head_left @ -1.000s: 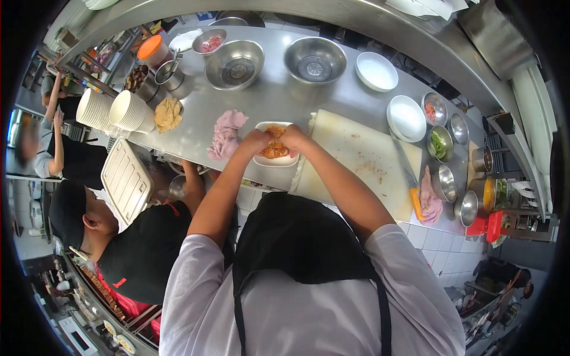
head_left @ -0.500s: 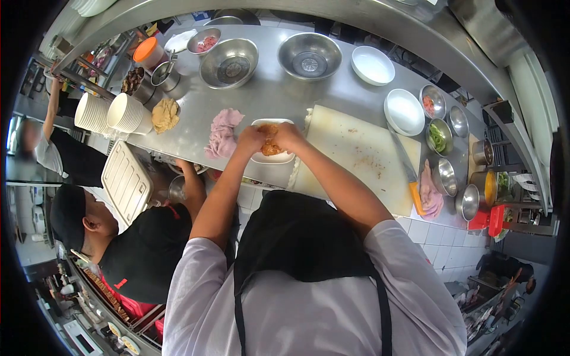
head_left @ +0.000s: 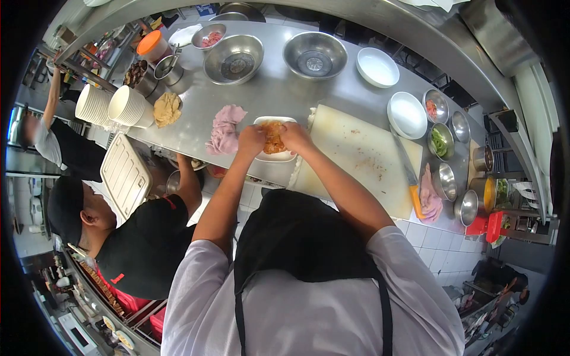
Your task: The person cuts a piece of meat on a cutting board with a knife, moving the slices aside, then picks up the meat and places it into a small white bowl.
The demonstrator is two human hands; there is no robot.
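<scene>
A white rectangular dish [head_left: 275,158] stands near the counter's front edge, holding a flat layer of moist, orange-brown coated food [head_left: 273,137]. My left hand [head_left: 252,141] is closed at the left side of this food, knuckles up, over the dish's left rim. Opposite it, my right hand [head_left: 295,137] has curled fingers on the food's right edge. Both sets of fingertips are partly hidden. Left of the dish lies a pile of pink cloth [head_left: 225,129]. A white cutting board [head_left: 356,157] with brown crumbs lies close to my right hand.
An orange-handled knife [head_left: 414,193] rests on the board's right side beside another pink cloth [head_left: 430,197]. Steel bowls [head_left: 314,56] and white bowls [head_left: 378,67] line the back and right. Paper cups [head_left: 129,108] and a tan cloth [head_left: 167,109] stand left. A co-worker [head_left: 142,243] is close at left.
My hands have moved apart, from over the middle of the food to its two sides. More of the food now shows, spread wider in the dish. The view has shifted slightly.
</scene>
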